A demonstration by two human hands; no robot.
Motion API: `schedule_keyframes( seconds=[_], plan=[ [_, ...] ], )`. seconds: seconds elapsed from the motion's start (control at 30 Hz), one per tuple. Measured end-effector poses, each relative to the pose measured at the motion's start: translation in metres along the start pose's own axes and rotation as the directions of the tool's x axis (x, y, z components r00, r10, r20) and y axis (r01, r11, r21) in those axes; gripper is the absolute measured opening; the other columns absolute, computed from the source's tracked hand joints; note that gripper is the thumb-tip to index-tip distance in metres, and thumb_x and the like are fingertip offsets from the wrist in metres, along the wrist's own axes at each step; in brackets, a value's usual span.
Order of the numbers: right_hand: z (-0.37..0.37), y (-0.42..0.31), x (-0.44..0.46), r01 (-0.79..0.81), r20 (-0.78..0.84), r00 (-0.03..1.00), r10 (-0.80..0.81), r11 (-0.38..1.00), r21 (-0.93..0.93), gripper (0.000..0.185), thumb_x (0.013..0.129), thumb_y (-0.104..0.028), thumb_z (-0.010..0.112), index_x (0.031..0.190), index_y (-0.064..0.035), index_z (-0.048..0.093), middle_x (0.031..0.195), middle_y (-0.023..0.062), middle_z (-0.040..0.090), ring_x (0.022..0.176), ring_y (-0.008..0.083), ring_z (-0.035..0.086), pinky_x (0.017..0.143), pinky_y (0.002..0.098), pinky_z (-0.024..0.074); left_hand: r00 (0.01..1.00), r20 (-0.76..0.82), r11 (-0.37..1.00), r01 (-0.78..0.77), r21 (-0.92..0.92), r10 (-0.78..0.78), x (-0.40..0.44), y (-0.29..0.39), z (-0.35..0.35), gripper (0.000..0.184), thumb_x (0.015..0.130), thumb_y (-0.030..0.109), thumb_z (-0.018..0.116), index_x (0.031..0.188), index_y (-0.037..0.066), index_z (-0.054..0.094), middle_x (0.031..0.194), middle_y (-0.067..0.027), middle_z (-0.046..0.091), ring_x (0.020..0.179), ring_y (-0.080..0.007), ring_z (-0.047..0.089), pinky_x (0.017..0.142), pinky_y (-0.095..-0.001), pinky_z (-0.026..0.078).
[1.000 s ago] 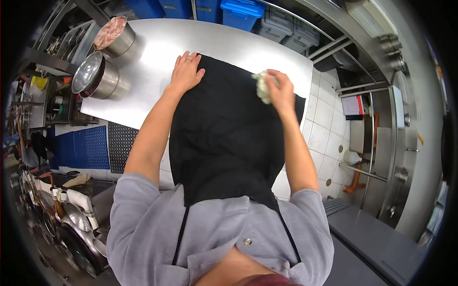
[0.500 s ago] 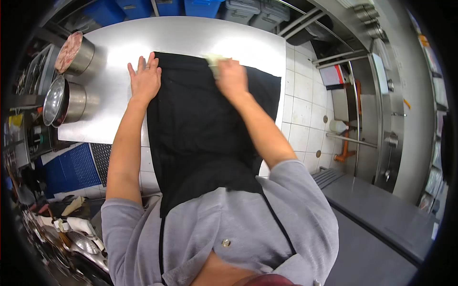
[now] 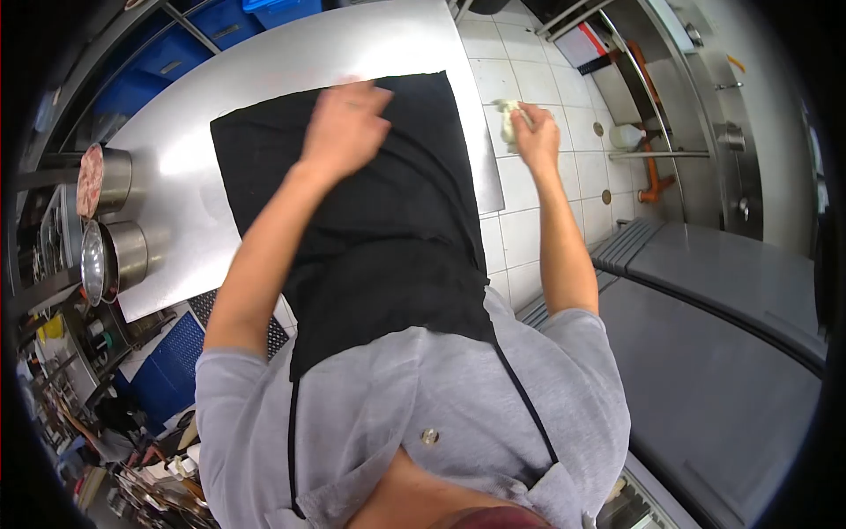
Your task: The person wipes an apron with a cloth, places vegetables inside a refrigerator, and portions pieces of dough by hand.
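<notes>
The black apron point(image 3: 264, 150) I wear has its lower part spread over the steel table point(image 3: 167, 238), with creases running across it. Above the cloth, toward its far edge, is my left hand point(image 3: 346, 130); its fingers are blurred but look apart, with nothing held. Whether it touches the apron I cannot tell. My right hand point(image 3: 539, 139) is out past the table's right edge, over the floor. Pinched between its thumb and fingers is a pale, crumpled cloth point(image 3: 508, 122).
Two steel pots stand at the table's left: one pot point(image 3: 115, 181) with pinkish contents, and another pot point(image 3: 132, 249) with a metal bowl point(image 3: 92, 260) against it. Blue bins point(image 3: 220, 25) sit beyond the table. Grey cabinets point(image 3: 714, 353) are at my right, above white floor tiles point(image 3: 520, 225).
My right hand has moved right with the pale cloth, off the apron and past the table edge. My left hand has shifted right, from the apron's left corner to over its middle. The view has turned.
</notes>
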State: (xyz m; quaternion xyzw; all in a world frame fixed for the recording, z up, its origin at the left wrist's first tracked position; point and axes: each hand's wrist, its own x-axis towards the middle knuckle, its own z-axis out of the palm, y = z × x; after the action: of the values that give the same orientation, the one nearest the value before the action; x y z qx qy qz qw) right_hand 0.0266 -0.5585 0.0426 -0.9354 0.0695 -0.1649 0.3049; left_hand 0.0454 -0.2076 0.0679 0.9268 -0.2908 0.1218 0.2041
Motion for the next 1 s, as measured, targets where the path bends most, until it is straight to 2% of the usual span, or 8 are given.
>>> schedule_keyframes(
  seconds=[0.17, 0.27, 0.37, 0.53, 0.63, 0.87, 0.97, 1.0],
  plan=[
    [-0.01, -0.061, -0.07, 0.329, 0.069, 0.94, -0.335, 0.941, 0.082, 0.026, 0.083, -0.006, 0.069, 0.109, -0.0032, 0.071, 0.095, 0.0184, 0.065, 0.091, 0.0378, 0.063, 0.081, 0.045, 0.0516, 0.974, 0.222, 0.987, -0.082, 0.136, 0.051, 0.018, 0.047, 0.083, 0.064, 0.096, 0.052, 0.054, 0.155, 0.033, 0.037, 0.166, -0.0065, 0.024, 0.152, -0.0398, 0.02, 0.12, -0.0609, 0.018],
    [-0.003, -0.068, -0.127, 0.438, 0.335, 0.799, -0.499, 0.865, 0.245, 0.035, 0.078, 0.001, 0.066, 0.112, -0.0045, 0.068, 0.104, 0.0143, 0.06, 0.096, 0.0341, 0.059, 0.084, 0.0428, 0.0513, 0.971, 0.221, 0.978, -0.13, 0.16, 0.093, 0.038, 0.02, 0.088, 0.065, 0.096, 0.058, 0.051, 0.155, 0.037, 0.036, 0.166, -0.003, 0.025, 0.152, -0.0377, 0.02, 0.12, -0.0609, 0.017],
    [0.017, -0.048, -0.107, 0.521, 0.234, 0.829, -0.507, 0.854, 0.002, 0.027, 0.082, -0.001, 0.063, 0.108, -0.0067, 0.069, 0.099, 0.0149, 0.06, 0.092, 0.0349, 0.058, 0.082, 0.0421, 0.0512, 0.97, 0.215, 0.973, -0.15, 0.174, 0.112, 0.051, 0.005, 0.09, 0.065, 0.096, 0.061, 0.05, 0.155, 0.039, 0.035, 0.167, -0.002, 0.024, 0.153, -0.0363, 0.02, 0.121, -0.0596, 0.016],
    [0.033, -0.017, 0.002, 0.293, 0.099, 0.956, -0.277, 0.925, -0.243, 0.016, 0.086, -0.006, 0.065, 0.101, -0.005, 0.071, 0.1, 0.0186, 0.065, 0.093, 0.0391, 0.062, 0.081, 0.0441, 0.0528, 0.968, 0.239, 0.967, -0.126, 0.222, 0.071, 0.071, -0.012, 0.091, 0.064, 0.098, 0.063, 0.044, 0.156, 0.041, 0.031, 0.167, -0.0009, 0.022, 0.154, -0.0339, 0.017, 0.122, -0.0565, 0.014],
    [0.004, -0.013, 0.014, -0.085, 0.031, 0.996, 0.087, 0.994, -0.062, 0.016, 0.086, -0.015, 0.071, 0.099, -0.0054, 0.071, 0.099, 0.0181, 0.07, 0.09, 0.0383, 0.068, 0.081, 0.044, 0.055, 0.971, 0.241, 0.956, -0.082, 0.281, 0.013, 0.076, -0.03, 0.089, 0.064, 0.098, 0.064, 0.044, 0.157, 0.041, 0.03, 0.167, -0.0007, 0.022, 0.154, -0.0335, 0.017, 0.122, -0.057, 0.014],
    [0.018, -0.099, -0.038, -0.029, 0.289, 0.956, -0.044, 0.969, 0.245, 0.03, 0.08, -0.022, 0.08, 0.102, -0.0048, 0.068, 0.099, 0.0181, 0.072, 0.093, 0.0347, 0.07, 0.081, 0.0407, 0.0547, 0.972, 0.228, 0.967, -0.01, 0.256, -0.05, 0.086, -0.031, 0.092, 0.058, 0.101, 0.053, 0.049, 0.155, 0.035, 0.037, 0.165, -0.0119, 0.025, 0.152, -0.0396, 0.02, 0.12, -0.0594, 0.019],
    [0.027, -0.081, -0.059, -0.018, 0.147, 0.988, -0.052, 0.898, 0.439, 0.033, 0.081, -0.023, 0.079, 0.104, -0.0024, 0.067, 0.101, 0.0196, 0.071, 0.094, 0.0348, 0.069, 0.08, 0.0425, 0.0537, 0.993, -0.088, 0.983, -0.087, -0.159, 0.073, 0.068, 0.01, 0.075, 0.049, 0.098, 0.031, 0.057, 0.144, 0.013, 0.053, 0.149, -0.0218, 0.047, 0.138, -0.0423, 0.042, 0.116, -0.0507, 0.031],
    [0.016, -0.072, -0.067, -0.085, 0.182, 0.983, 0.026, 0.943, 0.32, 0.034, 0.082, -0.024, 0.078, 0.104, -0.0019, 0.066, 0.098, 0.0185, 0.071, 0.091, 0.0353, 0.069, 0.078, 0.0435, 0.0536, 0.985, -0.125, 0.948, -0.151, -0.281, 0.12, 0.053, 0.031, 0.065, 0.05, 0.096, 0.03, 0.06, 0.142, 0.011, 0.055, 0.144, -0.0216, 0.051, 0.134, -0.0417, 0.046, 0.115, -0.0493, 0.033]
  ],
)
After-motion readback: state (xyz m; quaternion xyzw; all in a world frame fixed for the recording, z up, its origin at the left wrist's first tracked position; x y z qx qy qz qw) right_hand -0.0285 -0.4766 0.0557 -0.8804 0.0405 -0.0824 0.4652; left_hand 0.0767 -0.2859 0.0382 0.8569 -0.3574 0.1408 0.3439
